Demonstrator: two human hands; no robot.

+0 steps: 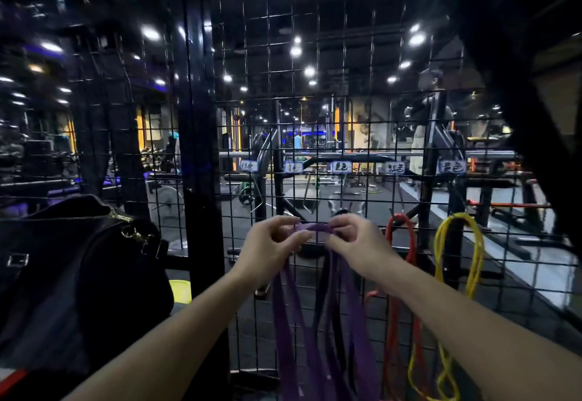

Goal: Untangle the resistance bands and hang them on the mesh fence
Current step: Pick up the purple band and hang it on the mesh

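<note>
Red band [397, 237] and yellow band [458, 237] are hanging on the mesh fence [315, 117] already — you're pinching the purple band [315, 227] with left hand [267, 248] and right hand [356, 243], hooking it.

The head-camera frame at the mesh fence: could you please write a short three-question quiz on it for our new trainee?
1. True or false: the red band and the yellow band hang on the mesh fence.
2. Which band do the left hand and the right hand both pinch at its top?
A. green
B. purple band
C. yellow
3. Fill in: on the person's left, beside the fence, stands a black ____.

Key
1. True; both loop over the wires on the right.
2. B; each hand pinches its top fold close to the mesh.
3. Bag; it has gold-coloured clasps.
</note>
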